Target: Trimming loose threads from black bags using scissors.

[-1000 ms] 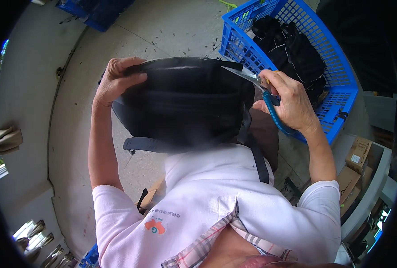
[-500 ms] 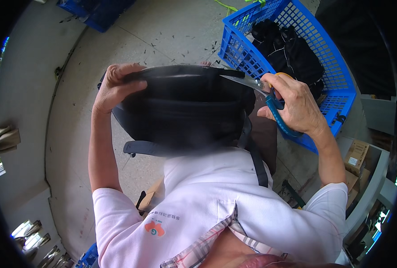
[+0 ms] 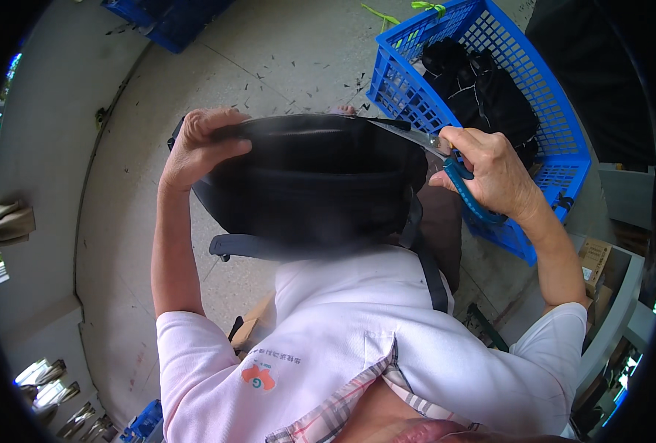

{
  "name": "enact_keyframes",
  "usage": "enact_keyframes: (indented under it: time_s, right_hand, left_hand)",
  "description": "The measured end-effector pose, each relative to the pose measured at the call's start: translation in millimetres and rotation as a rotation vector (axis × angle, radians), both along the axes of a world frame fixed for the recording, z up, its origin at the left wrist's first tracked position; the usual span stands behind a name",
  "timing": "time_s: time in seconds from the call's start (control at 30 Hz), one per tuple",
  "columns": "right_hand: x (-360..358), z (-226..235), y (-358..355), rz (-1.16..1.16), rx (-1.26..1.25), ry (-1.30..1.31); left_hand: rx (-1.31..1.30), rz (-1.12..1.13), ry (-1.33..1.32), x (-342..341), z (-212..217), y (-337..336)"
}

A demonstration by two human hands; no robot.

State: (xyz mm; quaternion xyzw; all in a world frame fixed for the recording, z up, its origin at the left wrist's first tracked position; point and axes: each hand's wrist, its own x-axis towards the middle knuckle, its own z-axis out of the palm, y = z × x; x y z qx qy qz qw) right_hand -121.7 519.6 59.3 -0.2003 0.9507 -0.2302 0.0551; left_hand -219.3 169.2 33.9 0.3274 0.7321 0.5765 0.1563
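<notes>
A black backpack (image 3: 306, 199) rests against my lap, its upper opening spread and its dark inside showing. My left hand (image 3: 206, 144) grips the bag's top left edge between thumb and fingers. In my right hand (image 3: 494, 173) is a pair of scissors (image 3: 458, 181) with teal handles. Their steel blades point left and lie at the top right rim of the backpack; whether they touch cloth I cannot tell. A grey strap (image 3: 254, 246) sticks out at the lower left of the bag, and another strap (image 3: 433, 280) hangs down on the right.
Right of the bag stands a blue plastic crate (image 3: 557, 88) holding black bags (image 3: 483, 92). Dark scraps lie scattered on the floor (image 3: 246, 66). Another blue crate (image 3: 176, 26) is at the far left. Cardboard boxes (image 3: 595, 258) sit on a shelf at the right.
The backpack and both hands have shifted slightly right in the view. The bag's mouth gapes wider now. My grip on the bag and on the scissors is unchanged.
</notes>
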Motion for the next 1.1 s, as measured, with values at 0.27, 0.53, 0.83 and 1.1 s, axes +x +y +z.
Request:
enact_keyframes:
  time_s: [0.27,0.53,0.83,1.1]
  right_hand:
    - [-13.9,3.3,-4.9,0.116,-0.023,0.093]
    - [-14.0,-3.8,6.7,0.172,0.006,0.119]
    - [-21.4,-2.8,-3.0,-0.073,-0.569,-0.291]
    - [-26.8,-5.7,-37.2,-0.078,-0.653,-0.486]
  left_hand:
    - [-0.062,-0.065,0.024,-3.5,2.4,1.2]
    - [-0.033,-0.058,-0.046,-3.0,0.9,1.7]
    - [-0.058,-0.010,-0.053,-4.7,2.7,9.9]
    - [-0.257,0.010,0.043,1.2,18.7,31.2]
